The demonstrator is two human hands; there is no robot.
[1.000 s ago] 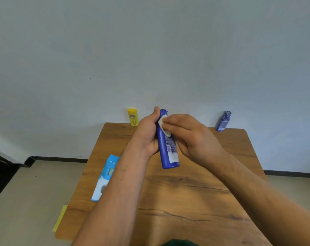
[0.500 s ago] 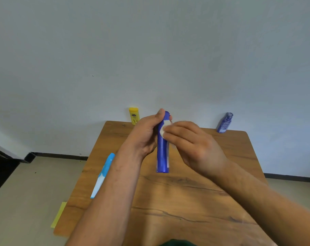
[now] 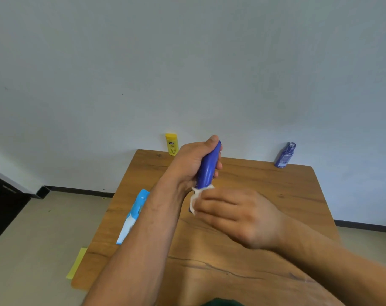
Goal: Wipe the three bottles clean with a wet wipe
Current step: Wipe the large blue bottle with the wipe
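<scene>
Left grip: my left hand [image 3: 187, 164] was wrapped round the upper half of the blue bottle [image 3: 206, 171], thumb at its top, holding it near upright above the table [image 3: 275, 195].
Right grip: my right hand [image 3: 238, 215] held the wipe [image 3: 195, 196] bunched round the bottle's lower end.
Slip risk: wet plastic could have slid through my left fingers under a hard downward pull.
Wipe risk: bunched so small, it might have skipped patches.
Others: the yellow bottle [image 3: 171, 144] and small bottle [image 3: 284, 155] stood at the far edge, where a careless reach could have toppled them.
Pack: the pack [image 3: 133, 215] lay by my left forearm, which could have nudged it off.
</scene>
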